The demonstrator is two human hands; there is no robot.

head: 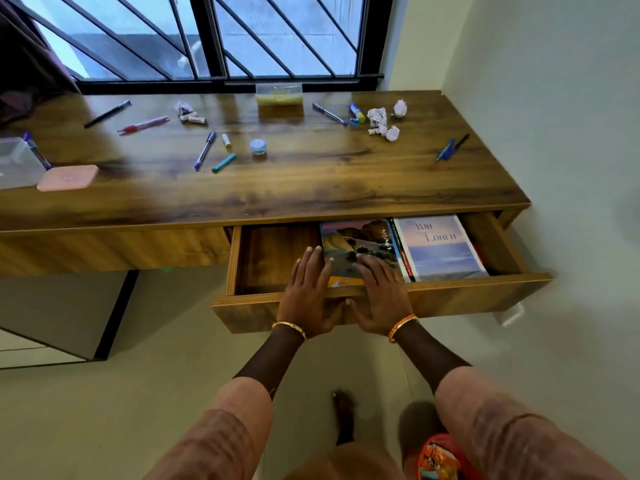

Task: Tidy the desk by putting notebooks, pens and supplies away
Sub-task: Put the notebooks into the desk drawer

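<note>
From the head view, both hands lie flat and spread over the open drawer [381,292] front — left hand [306,292] beside the landscape notebook [356,247], right hand [379,292] on its near end. Its long axis runs away from the person; neither hand grips anything.

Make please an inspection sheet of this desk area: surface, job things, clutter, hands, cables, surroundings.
Surface: wooden desk, drawer pulled open.
Job things: two notebooks lie flat in the drawer; pens and markers scattered on the desk.
Clutter: crumpled paper, small jar, pink lid, clear box.
Hands: left hand and right hand lie flat, fingers over the left notebook, holding nothing.
Cables: nothing seen.
Surroundings: barred window, pale walls.
</note>
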